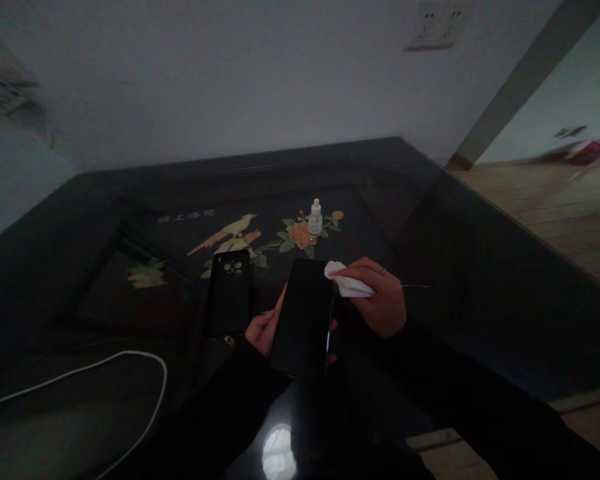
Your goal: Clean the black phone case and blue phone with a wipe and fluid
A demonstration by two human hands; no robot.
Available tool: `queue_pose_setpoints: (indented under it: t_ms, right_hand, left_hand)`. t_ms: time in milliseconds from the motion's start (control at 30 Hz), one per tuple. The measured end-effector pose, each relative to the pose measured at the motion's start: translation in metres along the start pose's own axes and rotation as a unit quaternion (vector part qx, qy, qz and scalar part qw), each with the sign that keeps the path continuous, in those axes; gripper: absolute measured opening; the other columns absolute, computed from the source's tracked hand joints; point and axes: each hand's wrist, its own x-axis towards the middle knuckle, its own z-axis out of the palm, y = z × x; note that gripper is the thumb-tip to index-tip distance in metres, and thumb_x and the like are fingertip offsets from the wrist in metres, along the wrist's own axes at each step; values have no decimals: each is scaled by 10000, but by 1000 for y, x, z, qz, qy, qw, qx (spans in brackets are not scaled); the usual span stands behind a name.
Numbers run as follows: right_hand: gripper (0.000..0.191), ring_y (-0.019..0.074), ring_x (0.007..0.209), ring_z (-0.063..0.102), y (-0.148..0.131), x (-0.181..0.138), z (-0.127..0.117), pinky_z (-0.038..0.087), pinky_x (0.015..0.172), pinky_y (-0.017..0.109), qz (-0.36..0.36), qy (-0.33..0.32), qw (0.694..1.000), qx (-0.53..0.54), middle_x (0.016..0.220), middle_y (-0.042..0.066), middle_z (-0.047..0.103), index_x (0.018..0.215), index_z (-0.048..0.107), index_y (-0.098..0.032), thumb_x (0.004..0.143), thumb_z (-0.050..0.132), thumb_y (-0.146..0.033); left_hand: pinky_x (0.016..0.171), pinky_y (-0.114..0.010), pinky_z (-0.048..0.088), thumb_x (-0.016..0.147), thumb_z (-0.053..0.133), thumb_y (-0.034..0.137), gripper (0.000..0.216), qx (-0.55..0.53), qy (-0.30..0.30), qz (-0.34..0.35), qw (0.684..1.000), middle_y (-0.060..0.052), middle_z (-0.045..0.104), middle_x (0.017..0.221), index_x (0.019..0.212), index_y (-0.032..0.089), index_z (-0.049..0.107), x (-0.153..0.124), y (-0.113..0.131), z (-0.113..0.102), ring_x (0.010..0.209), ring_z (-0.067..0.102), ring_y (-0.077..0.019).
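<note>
A dark smartphone (303,317) is gripped by my left hand (263,331), whose fingers wrap beneath it and show at its right edge. The screen is black and faces up towards me. My right hand (380,297) pinches a crumpled white tissue (350,285) at the phone's upper right corner. Left of the phone lies a black phone case (230,293) with round camera cutouts and a small charm at its lower end. Beyond the phone stands a small dropper bottle (315,220) with a white cap, upright on the table.
The glossy dark table (430,233) bears a printed bird-and-flower picture. A white cable (125,353) curves across its left front. Behind it is a pale wall (230,80) with sockets (435,25). Wooden floor (545,200) shows at the right.
</note>
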Motion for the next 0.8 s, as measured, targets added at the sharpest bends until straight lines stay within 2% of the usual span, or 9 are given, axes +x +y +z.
queue_pose_setpoints:
  t_ms: [100,167,233,300,367,467,567,700,800]
  right_hand:
    - [65,113,597,529,-17,-3,5,400,564,226,110,-20,990,85,664,-10,567,711,609,-167,750,591,-216]
    - [104,99,553,515,-26,-6,8,385,523,211,152,-50,977,140,623,-25,552,668,594,-164,738,612,-239]
    - [92,102,572,528,-32,-9,11,388,528,210,155,-67,968,184,646,-21,564,684,603,-163,727,628,-240]
    - [61,111,615,549,-36,-12,11,401,562,218,134,-62,967,206,689,-9,586,716,619,-168,729,629,-227]
    - [28,114,647,562,-40,-15,10,412,591,225,100,-56,970,216,721,0,603,754,636,-181,740,615,-192]
    - [98,110,654,566,-46,-17,6,422,591,220,47,-58,972,225,741,10,608,802,659,-194,739,603,-143]
    - [106,113,666,573,-52,-19,3,439,592,218,3,-69,967,245,763,23,600,815,664,-194,743,603,-148]
    - [109,123,721,578,-58,-23,4,467,633,233,-43,-111,953,277,810,48,588,854,658,-186,774,584,-185]
    - [124,131,781,581,-57,-25,7,475,680,248,-66,-155,946,278,847,59,585,870,653,-175,790,559,-179]
  left_hand:
    - [1002,-426,220,677,484,298,845,75,82,84,990,-9,450,1295,1372,305,3,-3,3,-1,1243,319,-239]
    - [1025,-341,194,632,515,240,908,141,95,105,980,24,440,1305,1378,272,-2,-4,5,-1,1277,255,-205]
    - [1031,-337,186,602,549,223,950,203,85,105,970,22,424,1322,1381,257,6,-5,6,0,1284,241,-215]
    - [1028,-319,207,569,610,231,988,257,83,127,954,-19,419,1327,1384,195,53,-5,6,2,1260,288,-226]
    - [972,-344,313,567,656,265,979,296,88,139,941,-61,450,1295,1375,185,109,-5,4,3,1159,425,-249]
    - [660,-337,500,681,618,328,786,326,86,107,935,-76,554,1125,1346,262,203,-6,-4,0,826,602,-212]
    - [437,-248,481,709,587,428,675,305,33,111,945,-51,601,838,1304,256,317,-6,-17,-9,601,579,-148]
    - [398,-221,422,657,581,545,576,225,15,158,961,0,537,556,1097,175,558,-5,-35,-20,443,503,-106]
    - [505,-266,442,731,515,513,469,200,35,99,974,-56,606,628,947,110,624,-7,-33,-21,532,562,-149]
